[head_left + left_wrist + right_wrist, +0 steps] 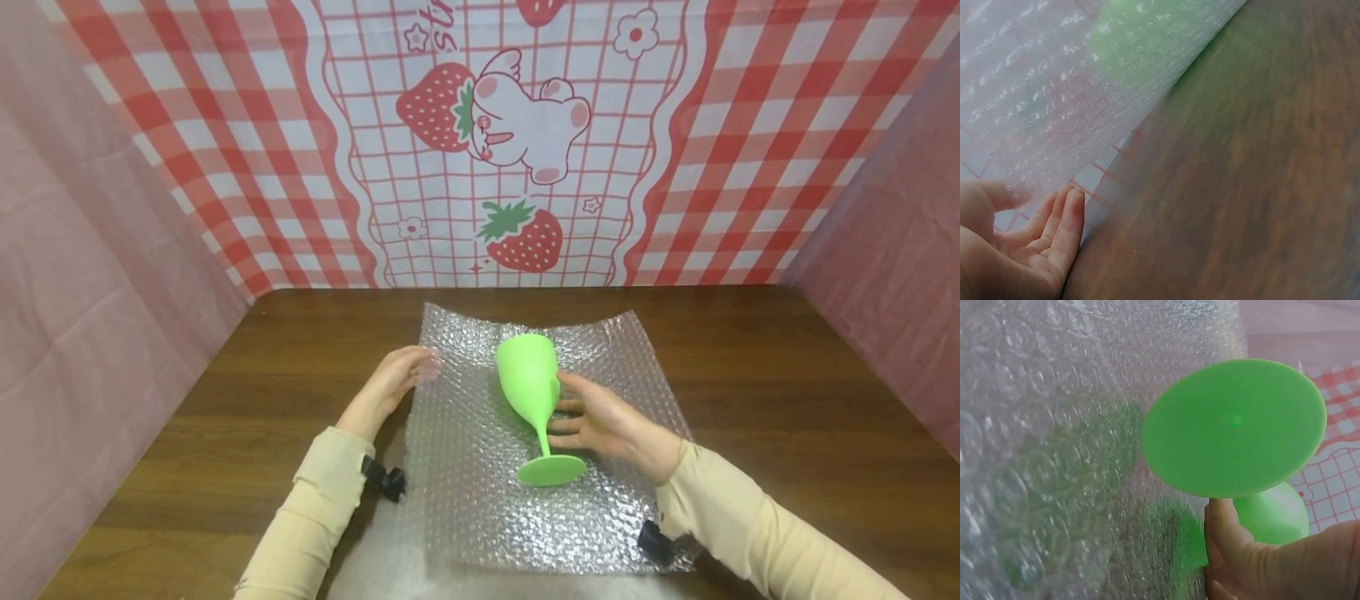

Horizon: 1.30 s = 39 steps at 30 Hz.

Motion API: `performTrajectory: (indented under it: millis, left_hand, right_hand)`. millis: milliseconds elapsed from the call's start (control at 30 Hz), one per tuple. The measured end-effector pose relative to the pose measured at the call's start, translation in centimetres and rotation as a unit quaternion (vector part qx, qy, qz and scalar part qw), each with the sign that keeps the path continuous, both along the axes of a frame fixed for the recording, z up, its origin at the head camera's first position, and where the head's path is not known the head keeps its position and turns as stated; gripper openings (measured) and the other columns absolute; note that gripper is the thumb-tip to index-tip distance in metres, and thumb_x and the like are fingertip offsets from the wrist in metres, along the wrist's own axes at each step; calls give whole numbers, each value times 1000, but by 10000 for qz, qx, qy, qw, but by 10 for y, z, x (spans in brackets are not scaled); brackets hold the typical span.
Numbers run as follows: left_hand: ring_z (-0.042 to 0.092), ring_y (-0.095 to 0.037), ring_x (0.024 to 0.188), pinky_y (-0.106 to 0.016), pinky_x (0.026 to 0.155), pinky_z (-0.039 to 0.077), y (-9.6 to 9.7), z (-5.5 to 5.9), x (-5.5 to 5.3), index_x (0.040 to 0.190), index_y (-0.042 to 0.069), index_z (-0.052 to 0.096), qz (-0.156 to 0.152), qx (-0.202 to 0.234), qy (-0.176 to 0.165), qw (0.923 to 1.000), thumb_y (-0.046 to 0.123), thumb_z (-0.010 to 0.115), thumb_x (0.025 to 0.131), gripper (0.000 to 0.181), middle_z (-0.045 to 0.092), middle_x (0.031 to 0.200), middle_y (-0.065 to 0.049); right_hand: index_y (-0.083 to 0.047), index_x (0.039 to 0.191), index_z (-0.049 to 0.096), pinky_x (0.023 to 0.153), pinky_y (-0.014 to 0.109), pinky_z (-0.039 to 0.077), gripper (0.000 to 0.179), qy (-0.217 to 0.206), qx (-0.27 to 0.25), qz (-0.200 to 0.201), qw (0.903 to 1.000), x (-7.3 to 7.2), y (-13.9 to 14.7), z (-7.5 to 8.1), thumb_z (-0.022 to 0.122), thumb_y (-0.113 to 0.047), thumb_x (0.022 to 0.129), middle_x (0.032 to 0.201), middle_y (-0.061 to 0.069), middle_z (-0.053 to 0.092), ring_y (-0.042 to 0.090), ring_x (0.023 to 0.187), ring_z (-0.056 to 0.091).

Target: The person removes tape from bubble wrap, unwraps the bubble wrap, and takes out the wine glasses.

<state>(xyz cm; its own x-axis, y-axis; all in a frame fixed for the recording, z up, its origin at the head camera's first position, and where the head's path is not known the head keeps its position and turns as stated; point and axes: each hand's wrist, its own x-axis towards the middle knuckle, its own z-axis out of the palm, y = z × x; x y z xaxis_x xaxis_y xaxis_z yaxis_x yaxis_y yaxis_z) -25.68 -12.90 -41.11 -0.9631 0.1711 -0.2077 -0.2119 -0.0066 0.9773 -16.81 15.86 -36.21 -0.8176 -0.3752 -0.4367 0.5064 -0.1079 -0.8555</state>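
Observation:
A bright green goblet (527, 375) lies tilted over a sheet of bubble wrap (472, 517), its round base toward me. My right hand (603, 421) holds it from the right side, with fingers at the bowl and reaching behind the stem. In the right wrist view the goblet's base (1235, 425) partly hides the bowl, and several of my fingers are out of sight. My left hand (393, 379) grips the left edge of the bubble wrap near its far corner. In the left wrist view that edge is raised, and the wrap overlaps a fingertip of my left hand (1029, 250).
The wrap lies on a dark brown wooden table (750, 358). A red-and-white checked cloth (750, 167) with strawberry prints hangs along the back. Pink curtains (112, 208) hang at both sides. A black wrist mount (382, 479) sits by the left cuff.

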Motion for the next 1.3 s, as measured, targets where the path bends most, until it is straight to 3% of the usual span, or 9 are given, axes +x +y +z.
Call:
performTrajectory:
  millis: [167,467,667,933,1300]
  left_hand:
    - [61,-7,71,-22,74,50,0,-1,0,110,-5,52,-1,27,-11,10000,13,47,93,25,63,76,7]
    - [61,-7,71,-22,74,50,0,-1,0,112,-7,51,37,-22,15,10000,14,47,93,28,63,77,7]
    - [61,-7,71,-22,74,49,0,-2,-1,112,-6,51,54,-33,-25,10000,15,47,93,27,63,77,7]
    - [61,-7,71,-22,75,49,0,-2,-1,112,-5,51,50,-46,-57,10000,14,47,93,27,63,78,7]
    - [61,-6,72,-22,76,51,0,0,0,112,-7,50,53,59,-39,10000,13,47,93,28,62,79,5]
  right_hand:
    - [2,142,-5,101,55,34,70,-74,-97,136,9998,1,1,-2,30,-39,97,141,38,4,54,126,23]
    - [11,137,7,99,46,40,74,-315,-241,356,9986,1,4,-3,30,-46,96,134,36,25,34,108,51]
    - [13,134,9,93,41,45,78,-336,-213,431,9983,1,4,-4,30,-51,94,127,32,34,28,100,53]
    - [9,131,16,75,29,49,77,-317,-4,473,9984,2,4,-6,31,-56,92,108,20,47,19,84,54]
    - [5,131,15,75,28,49,76,-85,43,667,9977,1,7,-7,31,-58,91,106,18,46,18,83,53]
